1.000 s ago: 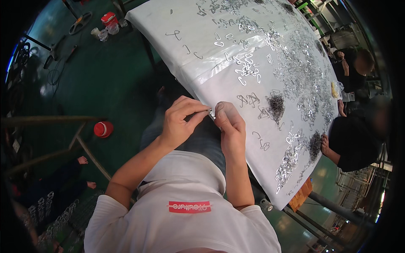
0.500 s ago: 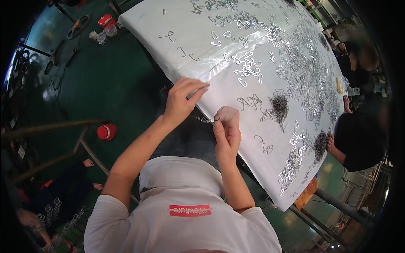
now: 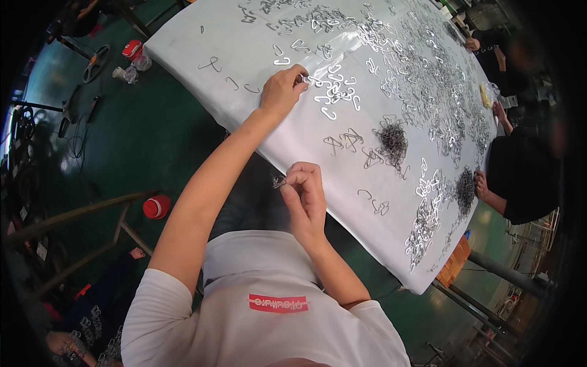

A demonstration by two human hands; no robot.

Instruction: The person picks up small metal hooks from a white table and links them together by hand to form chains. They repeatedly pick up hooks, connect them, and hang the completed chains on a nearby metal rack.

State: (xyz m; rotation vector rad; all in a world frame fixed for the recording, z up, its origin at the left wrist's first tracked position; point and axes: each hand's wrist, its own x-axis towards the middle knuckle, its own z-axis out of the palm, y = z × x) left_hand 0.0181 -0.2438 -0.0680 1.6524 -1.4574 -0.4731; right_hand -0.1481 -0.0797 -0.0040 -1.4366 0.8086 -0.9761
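Note:
On the near part of the white-covered table (image 3: pixel 238 119), my left hand (image 3: pixel 282 92) has its fingers curled at the edge of a loose group of shiny C-shaped metal hooks (image 3: pixel 335 92). A metal hook (image 3: pixel 313 80) shows at its thumb and fingertips. My right hand (image 3: pixel 307 199) is closer to my body, just off the table edge. Its thumb and bent forefinger pinch a small bunch of metal hooks (image 3: pixel 277 182), which appear linked and hang at the fingertips. How they join is too small to make out.
A dark tangled heap of hooks (image 3: pixel 392 142) lies right of my hands. Many more cover the table's far and right parts. Co-workers' hands (image 3: pixel 483 185) are at the right edge. A red container (image 3: pixel 156 207) stands on the green floor, left, beside a metal rail (image 3: pixel 79 211).
My left hand has moved forward from near the table edge to the shiny hooks. My right hand has shifted slightly left and toward me with its bunch of hooks. The view has turned slightly.

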